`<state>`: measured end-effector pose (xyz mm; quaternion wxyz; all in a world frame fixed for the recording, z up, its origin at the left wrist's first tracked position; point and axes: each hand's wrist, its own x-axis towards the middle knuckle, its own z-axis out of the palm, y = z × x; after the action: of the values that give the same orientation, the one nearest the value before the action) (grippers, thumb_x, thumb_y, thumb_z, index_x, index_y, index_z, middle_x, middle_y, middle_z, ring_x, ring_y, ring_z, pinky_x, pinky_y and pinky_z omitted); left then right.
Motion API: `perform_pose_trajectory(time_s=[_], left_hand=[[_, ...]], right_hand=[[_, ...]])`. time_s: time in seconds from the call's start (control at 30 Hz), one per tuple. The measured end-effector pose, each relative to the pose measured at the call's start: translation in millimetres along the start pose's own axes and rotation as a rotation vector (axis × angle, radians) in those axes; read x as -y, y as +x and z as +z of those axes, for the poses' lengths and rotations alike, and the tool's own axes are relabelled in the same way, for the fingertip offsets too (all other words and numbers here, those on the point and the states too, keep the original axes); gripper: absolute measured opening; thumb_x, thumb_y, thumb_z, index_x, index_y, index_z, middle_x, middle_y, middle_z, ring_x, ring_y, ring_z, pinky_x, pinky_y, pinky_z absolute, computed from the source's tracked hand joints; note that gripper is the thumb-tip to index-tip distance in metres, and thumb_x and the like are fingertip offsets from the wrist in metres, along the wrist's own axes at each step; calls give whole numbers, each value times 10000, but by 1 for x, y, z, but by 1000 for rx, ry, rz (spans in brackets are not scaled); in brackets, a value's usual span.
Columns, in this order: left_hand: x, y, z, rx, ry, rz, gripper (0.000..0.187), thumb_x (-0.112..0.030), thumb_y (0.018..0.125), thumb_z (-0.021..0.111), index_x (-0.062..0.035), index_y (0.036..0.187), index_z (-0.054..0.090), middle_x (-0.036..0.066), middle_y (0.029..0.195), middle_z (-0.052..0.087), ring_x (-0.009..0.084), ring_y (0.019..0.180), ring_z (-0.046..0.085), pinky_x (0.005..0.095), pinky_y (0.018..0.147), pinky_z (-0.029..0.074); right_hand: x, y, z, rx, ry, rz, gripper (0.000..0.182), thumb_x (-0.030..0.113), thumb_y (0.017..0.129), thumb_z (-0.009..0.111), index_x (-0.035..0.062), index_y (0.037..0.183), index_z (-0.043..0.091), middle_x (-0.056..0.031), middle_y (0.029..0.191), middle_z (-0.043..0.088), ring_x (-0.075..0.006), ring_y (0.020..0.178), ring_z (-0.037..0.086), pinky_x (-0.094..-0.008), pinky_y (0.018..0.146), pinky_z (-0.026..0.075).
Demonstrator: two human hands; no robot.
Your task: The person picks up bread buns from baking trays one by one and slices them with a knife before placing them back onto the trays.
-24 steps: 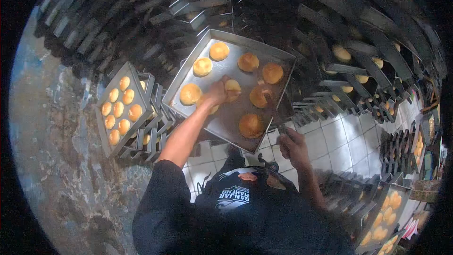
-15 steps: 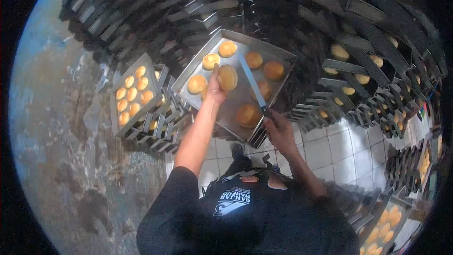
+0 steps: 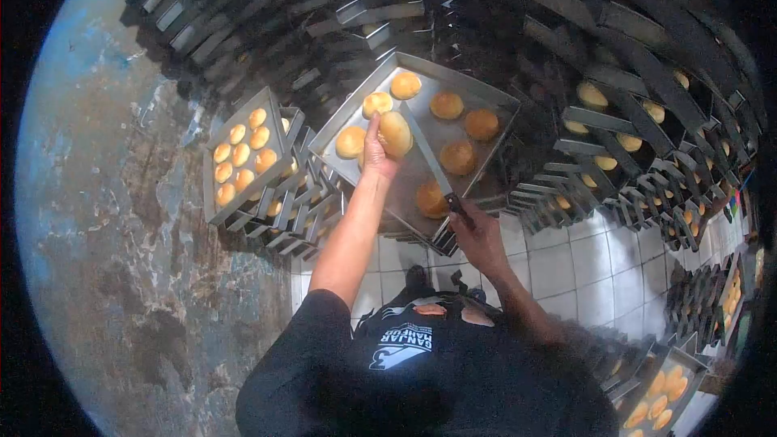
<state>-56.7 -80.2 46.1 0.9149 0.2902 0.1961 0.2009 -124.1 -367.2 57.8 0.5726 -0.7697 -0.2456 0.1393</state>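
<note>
My left hand (image 3: 380, 155) is closed around a round golden bun (image 3: 395, 134), thumb along its side, over a square metal baking tray (image 3: 344, 109). In my right hand (image 3: 479, 236) is a long bread knife (image 3: 429, 151), gripped by its black handle. Its blade slants up and to the left across the tray, right at the edge of the held bun. Several other buns sit in the tray, among them a browned bun (image 3: 481, 124) at the right and a bun (image 3: 405, 85) near the far corner. Part of one is hidden behind my left hand.
At the left stands a stack of trays, its top tray (image 3: 212, 170) full of buns. Tall stacks of metal trays (image 3: 364, 12) rise behind and at the right (image 3: 623, 121), several with buns inside. Another bun tray (image 3: 692, 368) is at lower right. White floor tiles (image 3: 566, 263) show below.
The knife blade has moved left, close against the held bun. The bun has tilted a little in my left hand. My view has shifted slightly, so the surroundings appear farther right.
</note>
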Motion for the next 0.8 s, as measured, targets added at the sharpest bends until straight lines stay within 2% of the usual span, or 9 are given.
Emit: perform_pose_trajectory(time_s=[0.07, 0.17, 0.33, 0.4, 0.47, 0.6, 0.7, 0.77, 0.8], left_hand=[[0, 7, -1, 20, -30, -6, 399, -475, 887, 729, -154, 1117, 674, 7, 1018, 726, 190, 934, 696, 382, 855, 559], [-2, 6, 3, 25, -52, -3, 387, -469, 893, 726, -145, 1100, 673, 6, 1004, 724, 178, 926, 695, 365, 852, 557], [-3, 10, -4, 90, -18, -45, 369, -450, 897, 731, -139, 1087, 673, -4, 987, 719, 160, 902, 690, 345, 845, 555], [4, 11, -8, 119, 47, -90, 378, -464, 859, 774, -165, 1069, 679, -19, 971, 715, 151, 889, 690, 332, 800, 564], [7, -4, 7, 83, 69, -89, 373, -456, 863, 772, -157, 1064, 678, -19, 957, 716, 153, 881, 693, 333, 791, 568], [-8, 6, -3, 87, 4, -116, 373, -441, 863, 774, -137, 1055, 675, -10, 938, 716, 155, 871, 694, 347, 775, 576], [-25, 9, -17, 129, 43, -117, 381, -391, 869, 768, -125, 1119, 661, 23, 1022, 704, 171, 932, 673, 349, 845, 551], [-8, -3, -20, 131, 134, -69, 356, -366, 877, 765, -117, 1109, 659, 26, 1005, 701, 172, 921, 675, 355, 837, 555], [-1, -9, -15, 147, 227, -16, 331, -340, 885, 761, -109, 1098, 656, 29, 988, 699, 173, 910, 677, 362, 830, 559]], right_hand=[[-11, -1, 6, -50, 49, -110, 337, 183, 1004, 593, 16, 1297, 609, -61, 815, 678, -113, 679, 587, -300, 606, 487], [-5, -2, 13, -25, 108, 23, 344, 176, 1006, 584, 12, 1307, 605, -64, 828, 683, -108, 713, 593, -289, 635, 493], [-10, 8, 21, -39, 12, -2, 362, 167, 1005, 583, 9, 1331, 591, -77, 857, 689, -108, 750, 604, -289, 678, 506], [-9, 18, 25, -56, -28, -15, 355, 159, 1003, 583, 9, 1325, 594, -85, 864, 691, -107, 756, 608, -294, 687, 511], [5, 32, 28, -180, -55, -106, 354, 144, 1002, 579, 4, 1326, 589, -99, 872, 691, -115, 772, 614, -304, 710, 520], [20, 28, 19, -30, -12, -14, 367, 137, 997, 582, 8, 1341, 584, -115, 894, 699, -128, 806, 628, -309, 740, 527], [25, 10, 23, 22, -2, 63, 377, 128, 983, 584, 11, 1341, 582, -127, 918, 705, -148, 841, 644, -319, 753, 527], [24, 11, 25, -45, 18, 16, 414, 124, 962, 626, 55, 1369, 589, -205, 967, 707, -237, 856, 700, -360, 766, 544], [21, 21, 24, -54, 18, 23, 414, 124, 962, 626, 55, 1369, 589, -205, 967, 707, -237, 856, 700, -360, 766, 544]])
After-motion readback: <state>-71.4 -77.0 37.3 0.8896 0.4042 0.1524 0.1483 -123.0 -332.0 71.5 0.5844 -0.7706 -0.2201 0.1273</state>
